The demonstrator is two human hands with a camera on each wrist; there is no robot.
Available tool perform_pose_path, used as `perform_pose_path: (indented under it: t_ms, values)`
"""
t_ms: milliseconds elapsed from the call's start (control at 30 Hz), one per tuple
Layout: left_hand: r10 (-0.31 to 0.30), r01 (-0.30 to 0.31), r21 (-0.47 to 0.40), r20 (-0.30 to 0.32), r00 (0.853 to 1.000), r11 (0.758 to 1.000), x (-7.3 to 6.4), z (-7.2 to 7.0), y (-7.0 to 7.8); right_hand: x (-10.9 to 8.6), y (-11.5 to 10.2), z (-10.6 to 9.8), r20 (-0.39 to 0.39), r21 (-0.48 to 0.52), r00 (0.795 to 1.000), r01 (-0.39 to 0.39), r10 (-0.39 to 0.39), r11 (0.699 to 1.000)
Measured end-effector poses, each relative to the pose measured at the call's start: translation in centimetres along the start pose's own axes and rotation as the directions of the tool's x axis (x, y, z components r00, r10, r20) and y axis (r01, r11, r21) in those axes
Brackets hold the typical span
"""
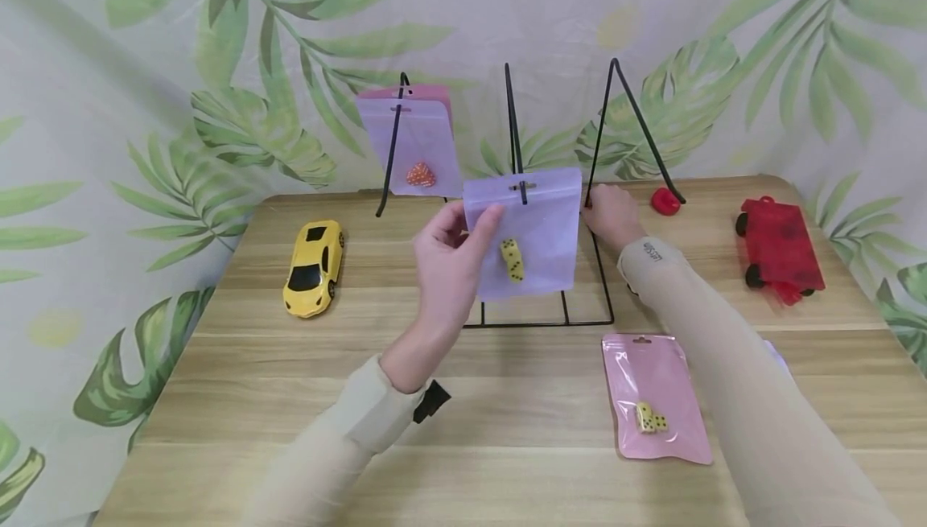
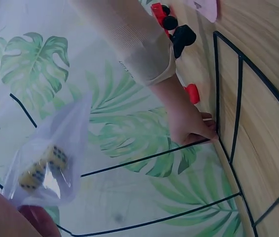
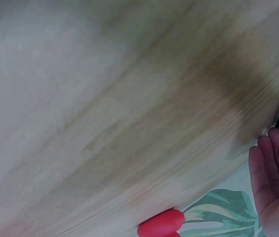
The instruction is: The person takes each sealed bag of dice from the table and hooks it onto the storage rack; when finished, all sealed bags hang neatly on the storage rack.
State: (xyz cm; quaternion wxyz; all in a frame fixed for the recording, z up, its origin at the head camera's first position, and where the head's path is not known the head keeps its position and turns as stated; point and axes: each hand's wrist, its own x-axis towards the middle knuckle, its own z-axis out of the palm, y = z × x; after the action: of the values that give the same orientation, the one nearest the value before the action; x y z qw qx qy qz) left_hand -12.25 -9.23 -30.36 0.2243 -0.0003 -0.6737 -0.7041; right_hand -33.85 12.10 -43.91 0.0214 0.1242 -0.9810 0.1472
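Note:
My left hand [image 1: 449, 269] pinches the left edge of a lilac zip bag [image 1: 546, 249] with yellow dice [image 1: 512, 260] showing in it. The middle hook of a black wire rack [image 1: 603, 277] passes through that bag's hang hole. At the rack's rear right corner, my right hand [image 1: 615, 217] grips the wire low down, close to the tabletop; the left wrist view shows its thumb and fingers at the upright's foot. On the left hook hangs another lilac bag [image 1: 434, 141] with an orange, white-dotted piece [image 1: 420, 174], in front of a pink bag [image 1: 437, 92].
A pink zip bag [image 1: 659, 370] with yellow dice lies front right, beside a lilac edge [image 1: 778, 356] partly under my right arm. A yellow toy car [image 1: 315, 269] stands left; a red toy vehicle [image 1: 782, 245] and small red object [image 1: 665, 202] lie right. Leaf-print cloth hangs behind.

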Motion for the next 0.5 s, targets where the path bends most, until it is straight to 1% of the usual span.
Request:
perform_pose_path:
  t_ms: [100, 267, 400, 500]
  values:
    - [-0.005, 0.005, -0.017, -0.050, 0.999, 1.000, 0.7, 0.9, -0.7, -0.1, 0.1, 0.1, -0.007, 0.010, 1.000, 0.007, -0.007, 1.000]
    - [-0.063, 0.053, -0.084, -0.116, 0.991, 0.995, 1.6, 2.0, -2.0, -0.2, 0.2, 0.2, -0.012, 0.014, 1.000, 0.024, -0.024, 1.000]
    - [-0.134, 0.119, -0.119, -0.126, 0.983, 0.986, 1.9, 2.4, -2.9, -0.1, 0.2, 0.1, -0.001, 0.006, 1.000, 0.020, -0.020, 1.000]
    - [-0.172, 0.154, -0.141, -0.128, 0.977, 0.978, 2.5, 2.8, -3.2, -0.1, 0.2, -0.2, 0.016, 0.008, 1.000, 0.016, -0.016, 1.000]
